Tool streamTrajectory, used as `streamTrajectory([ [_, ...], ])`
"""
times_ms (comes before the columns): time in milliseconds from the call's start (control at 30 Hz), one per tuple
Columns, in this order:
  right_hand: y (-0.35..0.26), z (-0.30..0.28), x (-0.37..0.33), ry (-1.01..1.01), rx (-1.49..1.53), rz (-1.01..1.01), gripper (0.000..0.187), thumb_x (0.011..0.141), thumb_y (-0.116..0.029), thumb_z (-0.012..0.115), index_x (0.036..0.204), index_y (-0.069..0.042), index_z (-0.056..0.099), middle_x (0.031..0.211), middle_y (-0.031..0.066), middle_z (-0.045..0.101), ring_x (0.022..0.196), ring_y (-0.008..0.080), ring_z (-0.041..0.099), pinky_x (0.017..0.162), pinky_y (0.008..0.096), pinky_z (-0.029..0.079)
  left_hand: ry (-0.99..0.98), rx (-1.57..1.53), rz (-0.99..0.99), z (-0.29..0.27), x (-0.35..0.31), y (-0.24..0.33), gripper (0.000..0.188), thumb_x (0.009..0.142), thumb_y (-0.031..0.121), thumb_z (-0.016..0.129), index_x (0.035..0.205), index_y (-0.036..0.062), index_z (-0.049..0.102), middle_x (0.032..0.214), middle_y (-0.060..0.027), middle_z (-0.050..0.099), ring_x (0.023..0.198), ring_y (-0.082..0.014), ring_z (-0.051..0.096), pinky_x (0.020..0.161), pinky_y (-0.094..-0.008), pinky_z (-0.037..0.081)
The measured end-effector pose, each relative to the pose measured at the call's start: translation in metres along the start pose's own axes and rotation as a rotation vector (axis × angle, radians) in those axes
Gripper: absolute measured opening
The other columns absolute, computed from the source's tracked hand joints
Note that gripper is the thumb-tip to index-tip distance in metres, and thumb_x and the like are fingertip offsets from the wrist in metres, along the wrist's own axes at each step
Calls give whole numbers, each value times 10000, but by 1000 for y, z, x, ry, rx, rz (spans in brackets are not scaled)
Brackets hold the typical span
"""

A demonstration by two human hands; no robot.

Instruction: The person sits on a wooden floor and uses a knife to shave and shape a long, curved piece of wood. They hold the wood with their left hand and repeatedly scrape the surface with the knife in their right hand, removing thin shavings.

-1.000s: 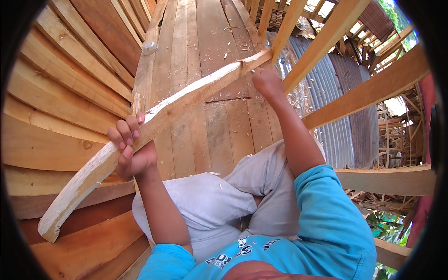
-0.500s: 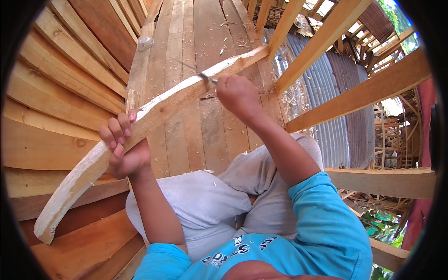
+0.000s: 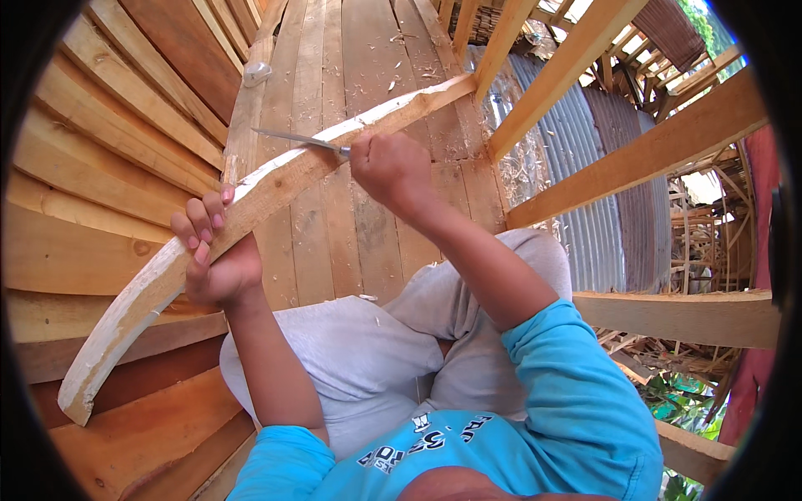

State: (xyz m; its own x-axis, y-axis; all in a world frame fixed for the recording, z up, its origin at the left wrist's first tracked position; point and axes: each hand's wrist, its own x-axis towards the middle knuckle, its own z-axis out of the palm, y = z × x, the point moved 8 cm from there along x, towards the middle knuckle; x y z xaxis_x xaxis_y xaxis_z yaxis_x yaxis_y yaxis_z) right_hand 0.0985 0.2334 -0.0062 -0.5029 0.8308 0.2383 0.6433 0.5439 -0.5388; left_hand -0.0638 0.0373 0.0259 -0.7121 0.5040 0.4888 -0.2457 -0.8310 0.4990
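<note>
The left hand (image 3: 213, 259) grips a long curved wooden stick (image 3: 251, 204) that slants over the plank floor (image 3: 351, 234). The right hand (image 3: 393, 167) is clenched on a knife (image 3: 301, 140), blade on the stick's upper edge. A slip could carry the blade toward the left fingers.

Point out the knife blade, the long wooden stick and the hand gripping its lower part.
knife blade (image 3: 299, 139), head view, middle of the metal blade.
long wooden stick (image 3: 125, 313), head view, pale lower stretch.
left hand (image 3: 213, 259), head view, back of the hand wrapped round the stick.
</note>
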Motion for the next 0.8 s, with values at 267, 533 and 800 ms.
streamTrajectory([
  [267, 21, 6, 6, 107, -18, -60, 480, 905, -286, 423, 623, 17, 666, 624, 244, 617, 610, 419, 634, 630, 518, 518, 7, -22, -13, 4, 1, 2, 279, 631, 177, 618, 765, 195, 373, 755, 28, 351, 802, -159, 397, 1000, -397, 322],
  [533, 31, 9, 6, 111, -144, -6, 483, 918, -294, 381, 686, 5, 680, 725, 231, 660, 688, 427, 648, 703, 534, 513, -8, -33, -29, 7, 1, 4, 281, 629, 175, 612, 776, 192, 374, 760, 22, 363, 816, -163, 424, 1032, -403, 332],
  [800, 236, -26, 35, -43, -237, 447, 596, 968, -367, 275, 1058, 71, 669, 1145, 329, 621, 1140, 470, 576, 1021, 508, 414, -105, -76, -14, 19, 5, -6, 281, 603, 143, 579, 773, 180, 358, 740, 11, 356, 797, -169, 399, 972, -404, 340],
])
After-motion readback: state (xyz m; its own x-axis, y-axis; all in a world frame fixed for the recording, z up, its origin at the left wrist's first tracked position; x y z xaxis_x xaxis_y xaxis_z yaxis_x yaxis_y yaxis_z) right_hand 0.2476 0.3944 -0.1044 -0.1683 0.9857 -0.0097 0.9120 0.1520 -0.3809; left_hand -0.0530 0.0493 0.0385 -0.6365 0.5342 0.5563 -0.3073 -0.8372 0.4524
